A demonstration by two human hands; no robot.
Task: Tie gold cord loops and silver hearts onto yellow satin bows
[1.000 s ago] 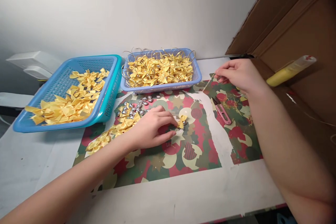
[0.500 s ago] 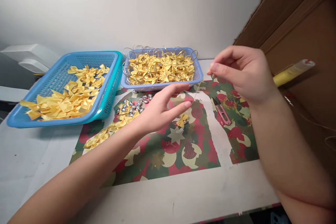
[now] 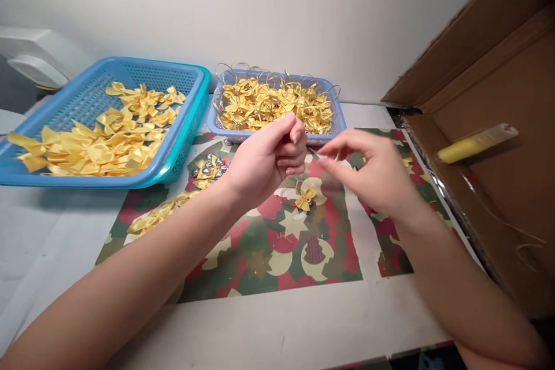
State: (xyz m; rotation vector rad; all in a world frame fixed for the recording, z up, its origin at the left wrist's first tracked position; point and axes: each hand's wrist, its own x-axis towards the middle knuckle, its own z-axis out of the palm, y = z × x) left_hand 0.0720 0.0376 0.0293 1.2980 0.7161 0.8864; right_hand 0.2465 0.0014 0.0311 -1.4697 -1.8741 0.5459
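My left hand [image 3: 269,156] is curled into a fist above the patterned paper [image 3: 277,260], thumb on top. My right hand [image 3: 373,176] hovers just right of it, thumb and forefinger pinched and pointing at the fist. A thin gold thread [image 3: 310,151], barely visible, runs between the two hands. Below them a small yellow bow [image 3: 306,198] with a silver bell sits on the paper, a fine loop rising from it toward the fist.
A teal basket [image 3: 191,121] of plain yellow bows stands at the back left, a blue basket [image 3: 277,137] of looped bows behind the hands. Silver bells [image 3: 212,165] and a row of bows [image 3: 151,221] lie left. A cardboard box [image 3: 498,69] with a yellow tube [image 3: 472,144] stands right.
My left hand lifted off the bow and closed into a fist. My right hand came down and left from the far right until it nearly meets the fist. The view shifted slightly.
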